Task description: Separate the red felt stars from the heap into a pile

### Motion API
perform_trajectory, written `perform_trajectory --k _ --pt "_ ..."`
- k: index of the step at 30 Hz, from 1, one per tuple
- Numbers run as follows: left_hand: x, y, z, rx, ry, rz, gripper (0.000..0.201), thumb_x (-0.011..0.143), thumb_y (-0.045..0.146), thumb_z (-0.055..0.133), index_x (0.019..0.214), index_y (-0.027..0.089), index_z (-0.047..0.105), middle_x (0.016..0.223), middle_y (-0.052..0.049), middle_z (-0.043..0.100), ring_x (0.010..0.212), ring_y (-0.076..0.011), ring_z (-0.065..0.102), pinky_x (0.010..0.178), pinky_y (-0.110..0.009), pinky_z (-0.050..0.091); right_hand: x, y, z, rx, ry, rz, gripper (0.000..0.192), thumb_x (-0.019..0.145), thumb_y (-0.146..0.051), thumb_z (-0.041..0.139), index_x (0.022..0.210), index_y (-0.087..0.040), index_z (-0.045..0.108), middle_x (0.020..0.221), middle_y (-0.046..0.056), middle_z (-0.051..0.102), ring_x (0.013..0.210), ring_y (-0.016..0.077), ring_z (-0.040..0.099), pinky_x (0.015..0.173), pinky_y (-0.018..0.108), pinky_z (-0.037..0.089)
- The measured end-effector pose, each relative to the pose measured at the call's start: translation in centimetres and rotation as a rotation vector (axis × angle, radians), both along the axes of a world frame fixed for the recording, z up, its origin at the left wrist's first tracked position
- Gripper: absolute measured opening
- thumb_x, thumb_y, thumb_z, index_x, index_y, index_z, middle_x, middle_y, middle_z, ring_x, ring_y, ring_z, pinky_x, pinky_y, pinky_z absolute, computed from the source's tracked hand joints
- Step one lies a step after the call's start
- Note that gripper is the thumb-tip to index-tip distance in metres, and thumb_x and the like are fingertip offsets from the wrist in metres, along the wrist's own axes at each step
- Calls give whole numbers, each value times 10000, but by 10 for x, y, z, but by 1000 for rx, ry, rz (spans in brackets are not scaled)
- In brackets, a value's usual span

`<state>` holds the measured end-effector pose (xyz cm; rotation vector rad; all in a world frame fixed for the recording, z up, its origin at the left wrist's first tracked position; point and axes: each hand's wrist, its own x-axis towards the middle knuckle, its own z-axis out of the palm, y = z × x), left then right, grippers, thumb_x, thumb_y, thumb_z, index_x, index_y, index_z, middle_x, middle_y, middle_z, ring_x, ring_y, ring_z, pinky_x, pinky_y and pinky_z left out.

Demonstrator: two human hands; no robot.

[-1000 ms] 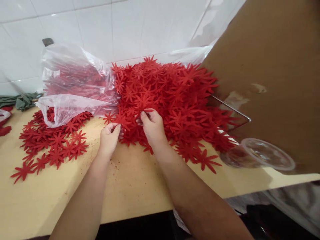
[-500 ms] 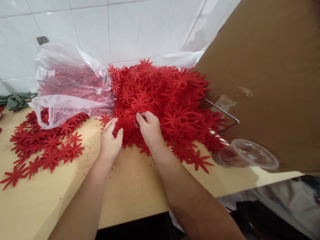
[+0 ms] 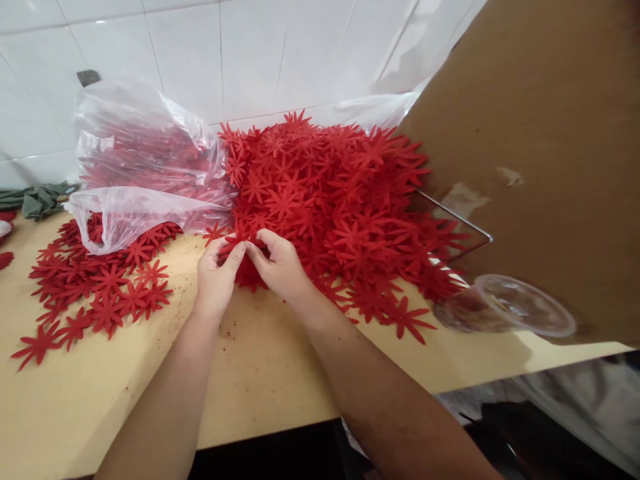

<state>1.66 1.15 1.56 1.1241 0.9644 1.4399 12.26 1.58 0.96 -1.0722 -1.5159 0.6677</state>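
Note:
Between my two hands is a red flower cut-out point(image 3: 240, 241), its petals partly covered by my fingers. My left hand point(image 3: 219, 273) pinches its left side with the thumb on top. From the right, my right hand point(image 3: 277, 261) grips it too, and the two thumb tips nearly meet. Just beyond my hands rises a large pile of red flower cut-outs point(image 3: 320, 187) with long narrow petals. A smaller heap of the same cut-outs point(image 3: 107, 293) lies on the table to the left.
A clear plastic bag point(image 3: 150, 153) full of red pieces stands against the tiled wall point(image 3: 190, 60). At right are a clear plastic tub point(image 3: 523, 307), a bent metal rod point(image 3: 455, 217) and a big brown board point(image 3: 525, 133). Green fabric pieces point(image 3: 43, 200) lie far left on the table point(image 3: 260, 387).
My right hand has moved left from the pile to meet my left hand. My left hand, open before, has closed on the red flower cut-out. The view has shifted slightly.

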Motion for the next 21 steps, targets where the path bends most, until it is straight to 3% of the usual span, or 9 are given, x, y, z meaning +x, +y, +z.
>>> perform_trajectory --k 4,7,13,16,21 --pt "-2 3 -1 -36 4 89 94 667 242 615 679 153 587 650 32 575 619 -55 499 665 -187 402 -1 1 -2 -9 75 101 116 746 -303 507 755 -188 508 732 7 576 692 121 527 666 272 434" --pt "-4 5 -1 -72 -46 110 109 668 251 612 674 149 574 623 38 563 589 -52 485 635 -187 395 1 2 -2 -47 140 107 129 732 -314 520 743 -185 522 700 -1 572 665 115 522 651 268 435" --pt "-16 13 -1 -170 -129 231 110 650 234 618 677 154 547 581 55 543 509 -35 453 558 -170 371 19 14 -3 -111 355 -201 80 706 -248 539 719 -177 504 609 -41 486 540 75 441 577 239 387" --pt "-16 13 -1 -139 -119 204 124 622 221 635 677 150 549 620 45 574 529 -34 477 587 -175 392 19 15 -3 -115 382 -265 66 681 -193 557 721 -173 509 618 -42 493 552 71 452 598 238 387" --pt "-4 7 -2 -124 -92 125 222 567 267 681 680 145 533 651 23 598 591 -67 531 646 -224 432 12 9 2 -109 342 -161 130 709 -276 568 661 -177 498 572 -41 489 513 71 423 523 224 352"
